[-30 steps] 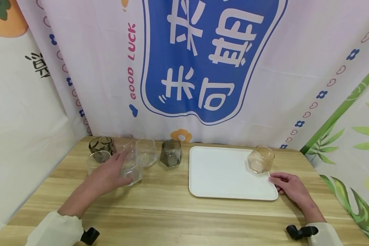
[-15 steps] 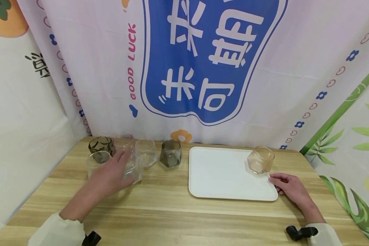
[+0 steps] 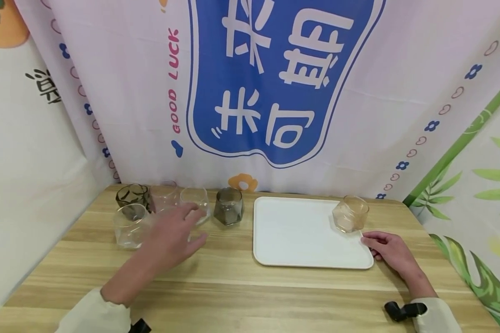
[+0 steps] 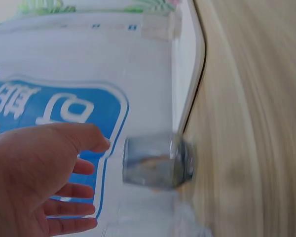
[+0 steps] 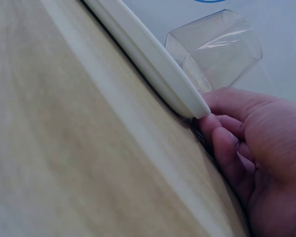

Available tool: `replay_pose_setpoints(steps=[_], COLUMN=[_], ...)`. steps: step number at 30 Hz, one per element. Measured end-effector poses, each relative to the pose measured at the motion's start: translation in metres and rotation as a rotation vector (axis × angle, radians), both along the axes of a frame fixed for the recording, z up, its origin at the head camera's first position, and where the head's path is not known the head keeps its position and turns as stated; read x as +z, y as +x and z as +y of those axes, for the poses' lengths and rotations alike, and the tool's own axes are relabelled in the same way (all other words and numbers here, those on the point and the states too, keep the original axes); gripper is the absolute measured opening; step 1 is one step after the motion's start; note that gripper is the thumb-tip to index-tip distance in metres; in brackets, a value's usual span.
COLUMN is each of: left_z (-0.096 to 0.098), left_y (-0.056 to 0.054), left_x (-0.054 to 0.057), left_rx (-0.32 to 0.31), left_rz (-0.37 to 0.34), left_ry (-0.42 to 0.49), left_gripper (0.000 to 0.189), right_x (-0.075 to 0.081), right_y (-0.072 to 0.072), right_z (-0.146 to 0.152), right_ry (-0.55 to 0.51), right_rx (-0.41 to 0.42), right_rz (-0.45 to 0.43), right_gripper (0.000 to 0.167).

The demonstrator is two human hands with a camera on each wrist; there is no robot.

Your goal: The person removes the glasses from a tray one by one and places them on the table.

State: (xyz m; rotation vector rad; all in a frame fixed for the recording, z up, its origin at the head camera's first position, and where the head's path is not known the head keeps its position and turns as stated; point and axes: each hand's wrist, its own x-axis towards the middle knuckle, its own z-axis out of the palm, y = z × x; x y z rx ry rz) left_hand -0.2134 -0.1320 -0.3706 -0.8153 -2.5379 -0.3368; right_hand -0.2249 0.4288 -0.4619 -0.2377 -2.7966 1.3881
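My left hand (image 3: 168,238) is in front of the group of glasses at the left, its fingers apart and nothing in its grasp. It covers part of a clear glass behind it. Just to its right stands a smoky grey glass (image 3: 229,210), which the left wrist view shows as a grey tumbler (image 4: 155,163) beyond the fingertips. With thumb and fingers, my right hand (image 3: 393,256) pinches the right edge of a white tray (image 3: 304,236). An amber-tinted glass (image 3: 352,213) stands on the tray near that hand.
Further left are a dark patterned glass (image 3: 131,194), a pinkish glass (image 3: 163,192) and a clear glass (image 3: 129,231). A printed curtain (image 3: 216,171) hangs along the back edge of the wooden table (image 3: 250,296).
My left hand has left the clear glass it was at and shifted right, toward the grey glass. My right hand stays at the tray. The head view has shifted slightly.
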Motion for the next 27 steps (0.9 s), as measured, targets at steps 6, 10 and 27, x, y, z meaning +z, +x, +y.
replay_pose_setpoints(steps=[6,10,27], left_z=[0.032,0.053,0.139], left_y=[0.004,0.004,-0.005], left_x=[-0.01,-0.016,-0.025], left_rx=[-0.127,-0.165,-0.236], left_rz=[0.011,-0.013,-0.168], left_ry=[0.074,0.048,-0.07], left_gripper=[0.039,0.037,0.039], right_x=[0.0,-0.001,0.0], right_y=[-0.001,-0.002,0.0], right_z=[0.0,0.001,0.001], right_ry=[0.002,-0.008,-0.001], right_rx=[0.0,0.002,0.008], right_rz=[-0.002,0.002,0.031], right_gripper=[0.055,0.054,0.051])
